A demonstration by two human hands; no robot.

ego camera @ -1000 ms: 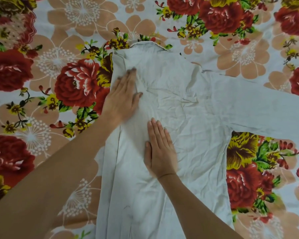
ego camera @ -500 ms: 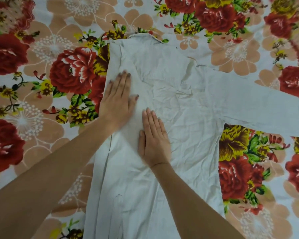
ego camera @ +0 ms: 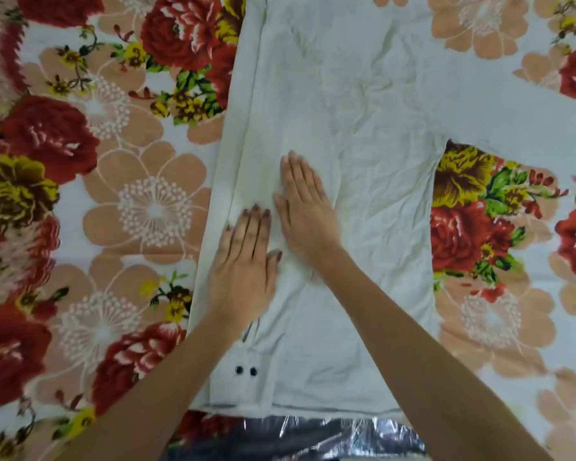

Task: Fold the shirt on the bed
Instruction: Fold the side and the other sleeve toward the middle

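Floral bedspread [ego camera: 153,207]; left hand [ego camera: 243,264], right hand [ego camera: 305,214] flat on shirt [ego camera: 379,194].

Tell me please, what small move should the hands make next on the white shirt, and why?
Probably the right hand should lift and reach for the outstretched sleeve to fold it across the shirt. The left side is already folded in, with a buttoned cuff lying near the hem, and both hands, the left hand too, only press flat there.
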